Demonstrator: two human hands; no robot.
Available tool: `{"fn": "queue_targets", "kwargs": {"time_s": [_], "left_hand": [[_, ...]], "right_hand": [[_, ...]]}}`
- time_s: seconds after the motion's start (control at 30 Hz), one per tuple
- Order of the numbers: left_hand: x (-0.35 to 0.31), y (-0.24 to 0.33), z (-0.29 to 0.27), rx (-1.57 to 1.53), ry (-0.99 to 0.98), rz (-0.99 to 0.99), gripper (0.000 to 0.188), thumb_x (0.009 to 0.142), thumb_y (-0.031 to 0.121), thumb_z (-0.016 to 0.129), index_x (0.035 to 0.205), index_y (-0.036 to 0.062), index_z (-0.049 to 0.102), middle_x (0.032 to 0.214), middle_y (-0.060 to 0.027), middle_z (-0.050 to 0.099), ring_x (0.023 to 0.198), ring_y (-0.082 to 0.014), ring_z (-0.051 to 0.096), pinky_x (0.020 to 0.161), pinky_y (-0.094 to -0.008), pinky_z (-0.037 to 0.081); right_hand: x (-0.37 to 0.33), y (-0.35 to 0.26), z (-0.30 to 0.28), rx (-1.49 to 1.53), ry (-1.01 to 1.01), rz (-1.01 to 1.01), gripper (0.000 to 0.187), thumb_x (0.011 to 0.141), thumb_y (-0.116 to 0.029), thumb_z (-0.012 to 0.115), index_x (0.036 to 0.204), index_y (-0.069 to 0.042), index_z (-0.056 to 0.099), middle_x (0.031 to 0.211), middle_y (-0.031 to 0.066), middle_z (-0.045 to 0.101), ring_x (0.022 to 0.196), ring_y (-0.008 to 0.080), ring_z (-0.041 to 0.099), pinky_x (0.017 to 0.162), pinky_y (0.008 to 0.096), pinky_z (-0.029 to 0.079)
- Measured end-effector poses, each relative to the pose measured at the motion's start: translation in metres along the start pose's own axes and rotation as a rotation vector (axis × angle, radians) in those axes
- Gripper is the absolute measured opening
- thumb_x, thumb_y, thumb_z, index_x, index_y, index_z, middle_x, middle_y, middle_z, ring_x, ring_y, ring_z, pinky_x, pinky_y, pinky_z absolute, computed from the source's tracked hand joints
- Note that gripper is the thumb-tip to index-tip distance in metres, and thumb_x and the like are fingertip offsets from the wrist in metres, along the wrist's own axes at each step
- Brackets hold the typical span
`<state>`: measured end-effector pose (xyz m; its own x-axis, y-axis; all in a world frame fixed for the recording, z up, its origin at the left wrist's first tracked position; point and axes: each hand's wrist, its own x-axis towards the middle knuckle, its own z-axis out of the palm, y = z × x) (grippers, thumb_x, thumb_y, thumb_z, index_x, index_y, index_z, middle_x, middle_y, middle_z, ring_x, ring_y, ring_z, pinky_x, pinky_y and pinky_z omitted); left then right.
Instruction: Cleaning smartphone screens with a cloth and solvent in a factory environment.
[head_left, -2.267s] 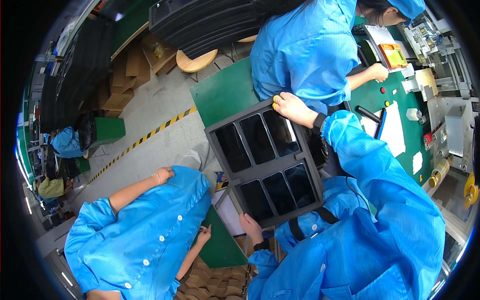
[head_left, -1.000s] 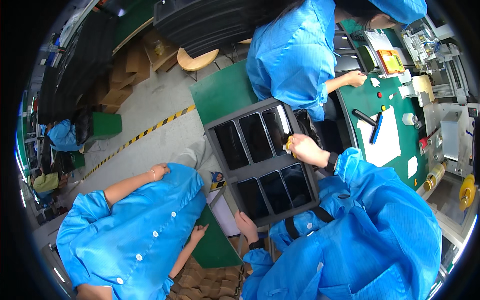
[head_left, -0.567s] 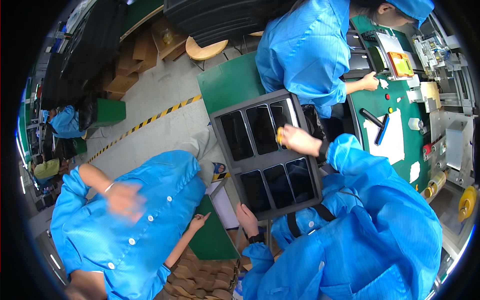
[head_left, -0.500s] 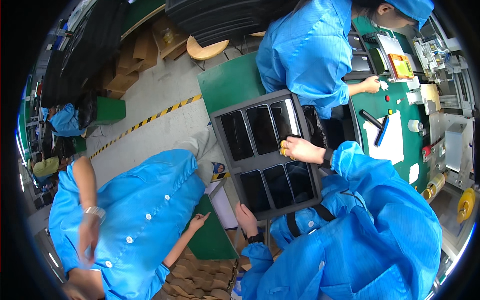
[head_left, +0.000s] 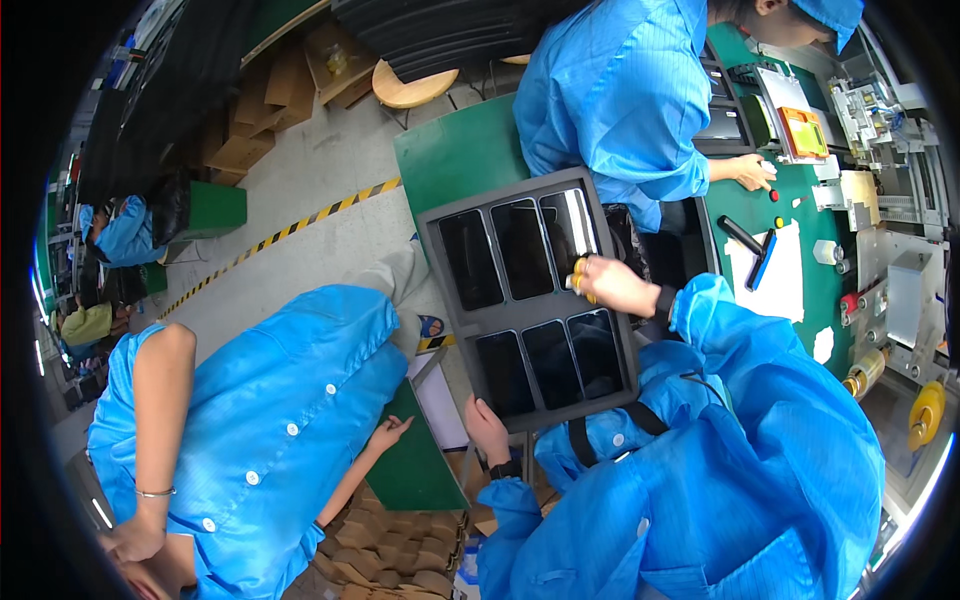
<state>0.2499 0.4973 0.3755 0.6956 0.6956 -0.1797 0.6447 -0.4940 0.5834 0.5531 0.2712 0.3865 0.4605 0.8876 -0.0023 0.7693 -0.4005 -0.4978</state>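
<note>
A dark grey foam tray (head_left: 478, 318) lies in front of me, tilted in the view. Several flat glossy black screen panels (head_left: 521, 248) sit in its slots in two rows. My left hand (head_left: 487, 430) holds the tray's lower left edge, its fingers partly hidden by the tray. Above the right part of the tray is my right hand (head_left: 615, 285), with yellow finger cots on its bent fingertips. Those fingertips are drawn together beside the upper right panel (head_left: 567, 235); whether anything is between them I cannot make out.
One co-worker (head_left: 260, 400) in blue stands at the left; another (head_left: 610, 100) works at the green bench (head_left: 800, 270) beyond. That bench carries a black-handled roller (head_left: 760, 255), white paper (head_left: 790, 290) and a machine. A wooden stool (head_left: 415, 88) stands behind, cardboard pieces (head_left: 390, 550) below.
My right hand has shifted slightly right and its fingers have drawn closer together. My left hand stays at the tray. The left co-worker's raised arm has moved towards the head.
</note>
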Motion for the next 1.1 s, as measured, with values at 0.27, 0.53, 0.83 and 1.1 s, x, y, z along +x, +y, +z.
{"fn": "queue_targets", "kwargs": {"time_s": [0.27,0.53,0.83,1.1], "left_hand": [[-0.002,-0.003,0.002,-0.024,0.043,0.034,0.030,0.096,0.018,0.043,0.109,-0.0052,0.057,0.101,-0.0247,0.061,0.092,-0.0420,0.057,0.080,-0.0442,0.046],[0.001,-0.002,0.003,-0.004,0.040,0.030,0.030,0.097,0.018,0.043,0.109,-0.0046,0.057,0.098,-0.0241,0.062,0.090,-0.0416,0.058,0.078,-0.0436,0.046],[0.001,-0.002,0.002,0.008,0.075,0.033,0.029,0.096,0.019,0.044,0.108,-0.0036,0.059,0.097,-0.0245,0.062,0.089,-0.0419,0.058,0.077,-0.0445,0.046],[0.002,0.000,0.001,0.004,0.099,0.024,0.029,0.096,0.018,0.044,0.107,-0.0038,0.059,0.096,-0.0252,0.062,0.089,-0.0426,0.058,0.076,-0.0456,0.046]], "right_hand": [[0.044,0.051,-0.032,-0.146,0.195,-0.015,0.012,0.072,-0.013,0.061,0.080,-0.003,0.061,0.081,0.0124,0.056,0.076,0.0293,0.059,0.067,0.0383,0.050],[0.004,0.015,-0.008,-0.129,-0.124,-0.248,0.008,0.072,-0.013,0.060,0.076,-0.007,0.062,0.083,0.0054,0.054,0.080,0.0211,0.059,0.066,0.0323,0.052],[0.022,0.042,-0.024,-0.161,-0.064,-0.246,0.010,0.073,-0.014,0.059,0.077,-0.005,0.062,0.086,0.0081,0.056,0.080,0.0232,0.059,0.067,0.0344,0.052],[0.031,0.046,-0.017,-0.087,-0.181,-0.341,0.013,0.075,-0.014,0.058,0.078,-0.003,0.063,0.089,0.0100,0.056,0.083,0.0270,0.059,0.072,0.0364,0.053]]}}
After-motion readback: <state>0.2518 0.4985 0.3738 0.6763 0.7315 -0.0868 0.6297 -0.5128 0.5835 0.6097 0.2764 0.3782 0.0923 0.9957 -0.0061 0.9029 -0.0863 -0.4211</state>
